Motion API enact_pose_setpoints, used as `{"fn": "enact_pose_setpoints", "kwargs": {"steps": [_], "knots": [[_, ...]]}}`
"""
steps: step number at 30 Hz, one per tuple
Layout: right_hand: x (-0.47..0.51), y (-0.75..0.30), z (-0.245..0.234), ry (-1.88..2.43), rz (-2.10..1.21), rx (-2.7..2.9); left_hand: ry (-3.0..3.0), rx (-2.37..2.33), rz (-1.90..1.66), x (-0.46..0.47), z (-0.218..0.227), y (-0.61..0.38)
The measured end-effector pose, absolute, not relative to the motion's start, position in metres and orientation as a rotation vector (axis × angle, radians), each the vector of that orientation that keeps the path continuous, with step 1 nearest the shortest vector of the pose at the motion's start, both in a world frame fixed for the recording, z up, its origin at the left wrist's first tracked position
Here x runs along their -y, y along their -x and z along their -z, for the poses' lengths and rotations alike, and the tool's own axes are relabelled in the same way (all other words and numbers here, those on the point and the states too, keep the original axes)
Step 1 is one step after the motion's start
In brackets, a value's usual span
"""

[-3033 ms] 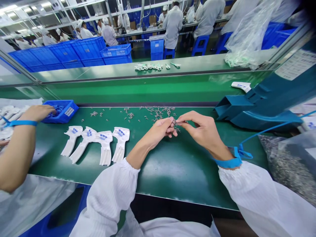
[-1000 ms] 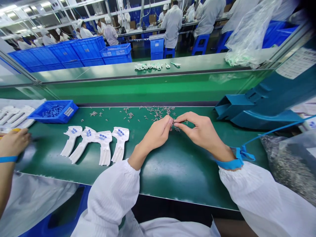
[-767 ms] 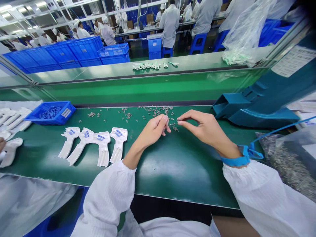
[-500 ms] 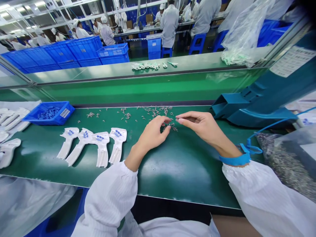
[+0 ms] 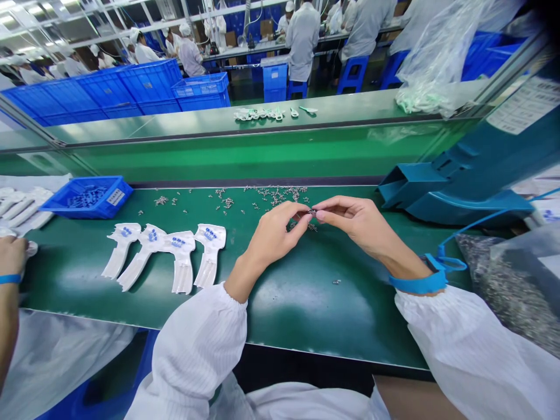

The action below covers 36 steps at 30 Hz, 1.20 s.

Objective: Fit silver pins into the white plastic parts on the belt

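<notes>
My left hand and my right hand meet fingertip to fingertip over the green mat. Both pinch a tiny metal part between thumb and forefinger. Just beyond them lies a scatter of several small metal parts. One loose metal part lies on the mat nearer to me. A blue wrist strap with a coiled cord circles my right wrist. To the left lie several white plastic handle shells with blue inserts, side by side.
A blue bin of small parts stands at the far left. A co-worker's hand with a blue strap rests at the left edge. A teal machine chute stands at the right. A clear bag of metal parts lies beside my right arm.
My two hands parted briefly, the left dipping toward the scattered parts, then came back together in a pinch. A loose metal part now lies on the mat near me. The co-worker's hand returned at left.
</notes>
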State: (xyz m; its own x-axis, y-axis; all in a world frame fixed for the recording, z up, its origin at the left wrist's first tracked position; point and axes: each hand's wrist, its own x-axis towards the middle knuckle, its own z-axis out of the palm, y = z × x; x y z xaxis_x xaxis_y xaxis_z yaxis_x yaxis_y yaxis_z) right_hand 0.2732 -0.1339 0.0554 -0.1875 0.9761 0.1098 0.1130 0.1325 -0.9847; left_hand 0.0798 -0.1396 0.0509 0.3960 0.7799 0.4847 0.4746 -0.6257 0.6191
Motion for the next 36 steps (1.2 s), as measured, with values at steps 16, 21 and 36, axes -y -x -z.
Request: {"fn": "enact_pose_setpoints", "kwargs": {"steps": [16,21,36], "knots": [[0.144,-0.266,-0.054,1.095,-0.605,1.819,-2.428,-1.227,-0.986,0.138,-0.042,-0.083],[0.134,-0.265,-0.043,1.095,-0.938,1.531,-2.386,-1.195,-1.001,0.139,-0.042,-0.083],[0.146,-0.257,-0.046,1.165,-0.548,1.697,-1.951,-1.136,-1.089,0.140,-0.043,-0.091]]}}
